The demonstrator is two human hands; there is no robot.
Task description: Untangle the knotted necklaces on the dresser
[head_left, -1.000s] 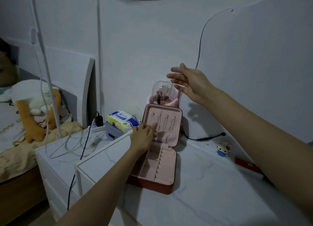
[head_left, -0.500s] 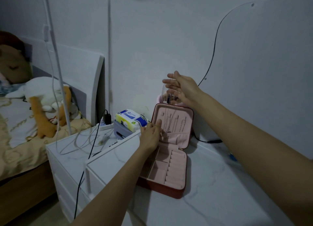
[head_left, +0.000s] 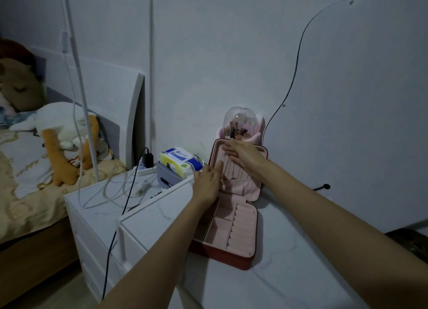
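An open red jewellery box (head_left: 231, 230) with pink lining lies on the white dresser (head_left: 278, 278), its lid (head_left: 245, 189) standing upright. Thin necklace chains (head_left: 232, 172) hang inside the lid, too fine to tell how they tangle. My left hand (head_left: 206, 181) rests on the lid's lower left, thumb pointing up. My right hand (head_left: 243, 156) is in front of the lid's upper part, its straight fingers pointing left across the chains' tops. Whether a chain lies between those fingers I cannot tell.
A clear dome with makeup brushes (head_left: 240, 124) stands behind the box against the wall. Left of it lie a tissue pack (head_left: 180, 161), a charger (head_left: 148, 159) and loose cables (head_left: 115, 189) on a lower cabinet (head_left: 88, 216). A bed with plush toys (head_left: 62, 132) is far left.
My right hand has come down from high above the box to the top of the lid. The left hand stayed at the lid. The camera moved closer.
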